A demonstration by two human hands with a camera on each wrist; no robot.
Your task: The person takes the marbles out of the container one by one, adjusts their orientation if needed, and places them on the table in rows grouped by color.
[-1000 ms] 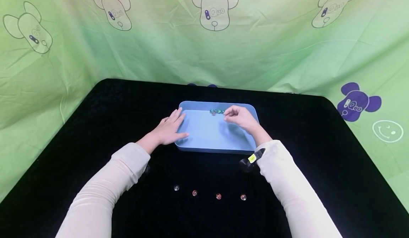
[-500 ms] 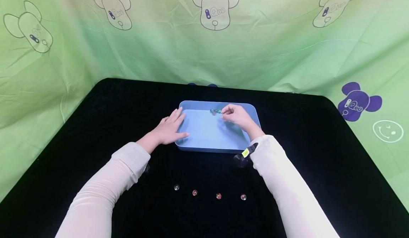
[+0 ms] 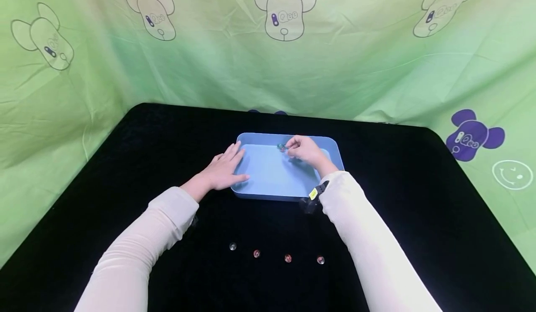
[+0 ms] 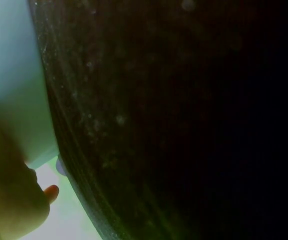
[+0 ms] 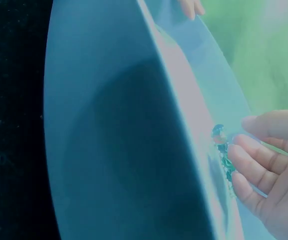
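My left hand (image 3: 224, 170) rests on the left rim of a shallow blue tray (image 3: 268, 172), fingers spread and thumb reaching just inside. At the tray's far wall, my right hand (image 3: 305, 150) reaches in with thumb and fingers loosely bent and apart. Its fingertips are right at a small cluster of green and clear glass marbles (image 3: 281, 147). From the right wrist, green marbles (image 5: 227, 162) show beside the fingertips, and a marble with orange in it (image 5: 218, 133) lies a little beyond them. The hand hides part of the row. No marble shows between thumb and fingers.
On the black tablecloth (image 3: 188, 274) before the tray lie a clear marble (image 3: 232, 246) and three reddish marbles (image 3: 288, 258), spaced in a row. Green printed curtains (image 3: 209, 60) hang behind and at both sides. A black wrist device (image 3: 311, 200) hangs under the right sleeve.
My right hand has slid a short way left along the tray's far wall, covering more of the marble row. The left hand and the marbles on the cloth stay put.
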